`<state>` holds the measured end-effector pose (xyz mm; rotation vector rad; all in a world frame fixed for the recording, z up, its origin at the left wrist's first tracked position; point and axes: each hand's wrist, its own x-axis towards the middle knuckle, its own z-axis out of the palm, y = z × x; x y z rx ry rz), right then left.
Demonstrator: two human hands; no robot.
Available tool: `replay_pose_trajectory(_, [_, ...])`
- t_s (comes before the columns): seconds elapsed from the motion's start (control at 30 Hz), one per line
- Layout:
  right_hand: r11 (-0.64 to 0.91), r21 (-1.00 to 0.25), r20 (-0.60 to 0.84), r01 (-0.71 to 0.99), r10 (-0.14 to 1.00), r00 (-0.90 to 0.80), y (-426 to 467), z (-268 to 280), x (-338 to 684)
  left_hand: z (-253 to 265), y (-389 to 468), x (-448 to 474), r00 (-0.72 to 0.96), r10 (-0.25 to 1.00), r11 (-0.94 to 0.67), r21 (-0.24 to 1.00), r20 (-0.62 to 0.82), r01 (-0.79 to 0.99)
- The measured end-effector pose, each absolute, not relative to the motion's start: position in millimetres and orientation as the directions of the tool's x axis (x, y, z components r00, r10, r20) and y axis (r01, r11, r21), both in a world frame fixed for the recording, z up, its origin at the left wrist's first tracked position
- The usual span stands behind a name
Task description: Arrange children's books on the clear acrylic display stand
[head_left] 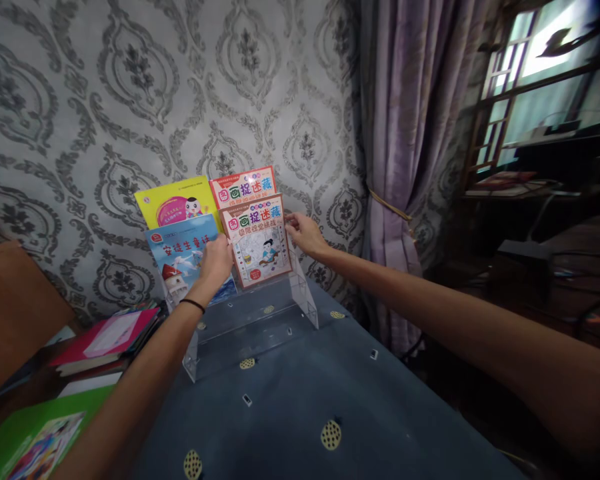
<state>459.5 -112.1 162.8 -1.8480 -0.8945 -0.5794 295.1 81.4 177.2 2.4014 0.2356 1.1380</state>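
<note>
One book (259, 247) in left fingers (223, 248) and right fingers (294, 223), three others (173, 250) on one rack (305, 299)

You have a desk (410, 427) draped in blue cloth (280, 427) printed with yellow pineapples (331, 435). Toward its far edge stands your clear tiered rack (305, 300), with a yellow book (155, 208), a blue book (174, 252) and a red-bordered book (243, 185) propped on it.

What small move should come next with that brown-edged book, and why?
Probably check, with a gentle downward nudge, that the brown-edged book is seated before letting go. The left hand and right hand are at its opposite side edges, and it stands upright in front of the red book, but whether the clear stand fully supports its bottom edge is hard to tell.
</note>
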Motion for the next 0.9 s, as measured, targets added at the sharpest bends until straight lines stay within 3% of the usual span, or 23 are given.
replay_pose_trajectory(0.6, [-0.256, -0.603, 0.680, 0.756, 0.330, 0.654, -119.9, 163.5, 453.1, 176.9, 61.2, 287.5, 0.684, 0.374, -0.925, 0.304, 0.627, 0.228])
replay_pose_trajectory(0.9, [-0.272, -0.593, 0.684, 0.758, 0.328, 0.652, -119.9, 156.6, 454.4, 161.9, 56.2, 281.2, 0.691, 0.350, -0.937, 0.230, 0.633, 0.264])
